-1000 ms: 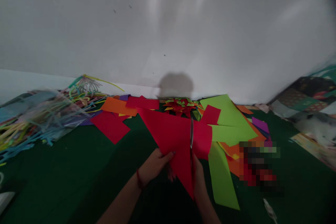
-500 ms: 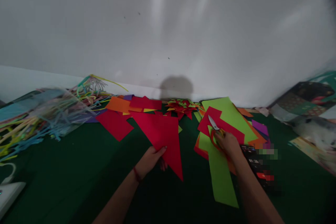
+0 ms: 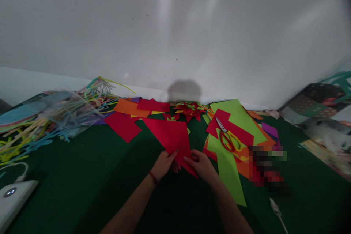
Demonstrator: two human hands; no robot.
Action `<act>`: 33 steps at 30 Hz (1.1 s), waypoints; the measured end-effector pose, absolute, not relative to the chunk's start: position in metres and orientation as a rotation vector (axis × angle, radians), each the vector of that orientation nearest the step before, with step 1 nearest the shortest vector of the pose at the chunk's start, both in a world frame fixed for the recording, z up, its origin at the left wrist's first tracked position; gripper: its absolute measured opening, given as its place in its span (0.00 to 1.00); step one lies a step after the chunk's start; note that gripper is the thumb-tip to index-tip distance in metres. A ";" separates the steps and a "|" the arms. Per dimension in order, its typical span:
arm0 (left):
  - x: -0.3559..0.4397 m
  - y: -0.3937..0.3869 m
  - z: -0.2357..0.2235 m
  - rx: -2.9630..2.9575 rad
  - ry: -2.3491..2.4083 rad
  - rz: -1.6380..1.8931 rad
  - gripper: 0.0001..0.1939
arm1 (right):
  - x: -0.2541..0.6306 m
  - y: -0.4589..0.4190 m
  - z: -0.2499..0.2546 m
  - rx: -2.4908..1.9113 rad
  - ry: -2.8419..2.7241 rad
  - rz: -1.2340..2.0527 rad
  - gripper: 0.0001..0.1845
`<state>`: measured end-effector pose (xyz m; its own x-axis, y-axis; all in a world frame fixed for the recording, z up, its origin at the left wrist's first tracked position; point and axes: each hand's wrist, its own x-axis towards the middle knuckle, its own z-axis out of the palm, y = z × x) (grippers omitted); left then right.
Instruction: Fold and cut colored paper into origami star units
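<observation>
A red triangular sheet of paper [image 3: 172, 133] is held up between both hands above the green table. My left hand [image 3: 164, 164] is closed on its lower left edge, thumb on top and fingers underneath. My right hand [image 3: 201, 162] pinches the lower right edge near the pointed end. To the right, scissors [image 3: 229, 139] with red and yellow handles lie slightly spread on red and green paper. A long light green paper strip [image 3: 229, 175] extends toward me beside my right forearm.
Red [image 3: 123, 126] and orange paper pieces [image 3: 131, 107] lie at the back left. A pile of folded paper points [image 3: 189, 109] sits by the wall. Pipe cleaners [image 3: 41, 131] in plastic spread at far left, near a white power bank [image 3: 18, 201]. A white cable [image 3: 276, 210] lies at right.
My right hand has let go of the scissors, leaving them on the paper pile, and has moved left to grip the red paper. My left hand keeps its hold.
</observation>
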<state>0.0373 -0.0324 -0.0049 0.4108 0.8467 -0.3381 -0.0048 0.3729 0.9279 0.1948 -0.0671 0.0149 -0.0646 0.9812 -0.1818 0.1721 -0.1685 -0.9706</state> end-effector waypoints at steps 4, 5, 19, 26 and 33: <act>0.024 -0.025 -0.006 1.010 1.076 0.744 0.22 | 0.200 -0.073 0.011 -1.500 -1.455 1.245 0.14; 0.017 -0.021 -0.006 0.997 1.102 0.780 0.21 | 0.204 -0.074 0.011 -1.553 -1.498 1.218 0.15; -0.016 -0.051 -0.003 1.398 1.297 1.325 0.12 | 0.228 -0.104 -0.008 -1.855 -1.369 1.353 0.25; 0.017 -0.096 -0.015 2.511 1.007 0.633 0.21 | 0.214 -0.112 -0.014 -1.671 -1.142 1.536 0.38; 0.008 -0.082 -0.029 2.494 1.041 0.638 0.15 | 0.217 -0.113 -0.025 -1.601 -1.065 1.558 0.32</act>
